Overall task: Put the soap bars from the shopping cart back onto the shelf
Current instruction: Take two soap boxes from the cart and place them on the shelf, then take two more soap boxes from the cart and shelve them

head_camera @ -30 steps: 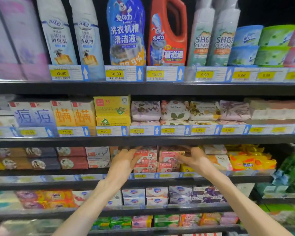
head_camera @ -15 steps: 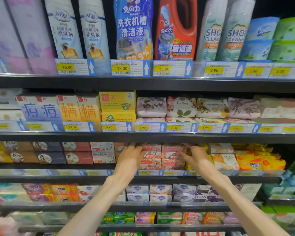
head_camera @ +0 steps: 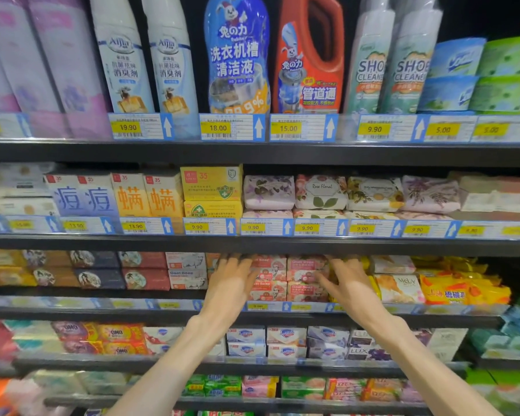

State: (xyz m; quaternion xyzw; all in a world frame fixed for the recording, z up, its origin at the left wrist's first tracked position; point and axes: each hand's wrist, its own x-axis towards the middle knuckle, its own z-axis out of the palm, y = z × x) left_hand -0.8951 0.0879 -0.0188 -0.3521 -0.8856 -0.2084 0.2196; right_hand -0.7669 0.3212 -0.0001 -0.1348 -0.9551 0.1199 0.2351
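Observation:
Pink goat soap boxes (head_camera: 297,277) stand two high and two wide on the third shelf (head_camera: 162,312) from the top. My left hand (head_camera: 230,283) lies flat against the left side of that stack, fingers spread. On the stack's right side rests my right hand (head_camera: 347,285), fingers stretched toward the boxes. Neither hand is closed around a box. The shopping cart is out of view.
White goat soap boxes (head_camera: 186,270) sit left of the stack, yellow soap packs (head_camera: 451,291) to the right. Floral wrapped soaps (head_camera: 321,192) fill the shelf above, bottles (head_camera: 237,55) the top shelf. More soap boxes (head_camera: 285,342) line the lower shelves.
Both hands have pushed deeper into the shelf against the pink soap stack. The camera has tilted slightly down and closer.

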